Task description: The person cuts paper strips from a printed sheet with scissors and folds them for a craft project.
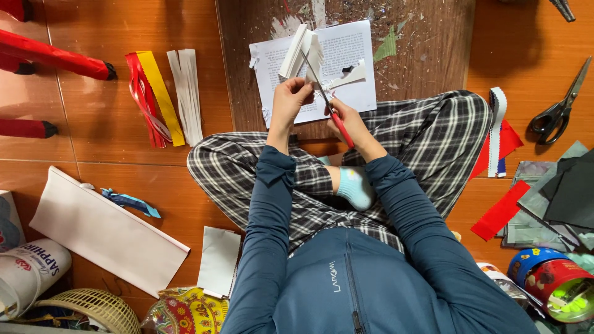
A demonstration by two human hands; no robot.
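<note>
I sit cross-legged on an orange tiled floor. My left hand (291,99) pinches a folded stack of white paper strips (300,52) and holds it upright over a printed white sheet (352,80). My right hand (346,120) grips red-handled scissors (328,102), whose blades reach up into the folded paper. Both hands are above a dark wooden board (427,49) strewn with paper scraps.
Red, yellow and white paper strips (162,93) lie at the left. Black scissors (560,108), red felt pieces (500,210) and grey sheets lie at the right. A long white sheet (105,229), a basket (93,309) and a tin (554,281) sit near me.
</note>
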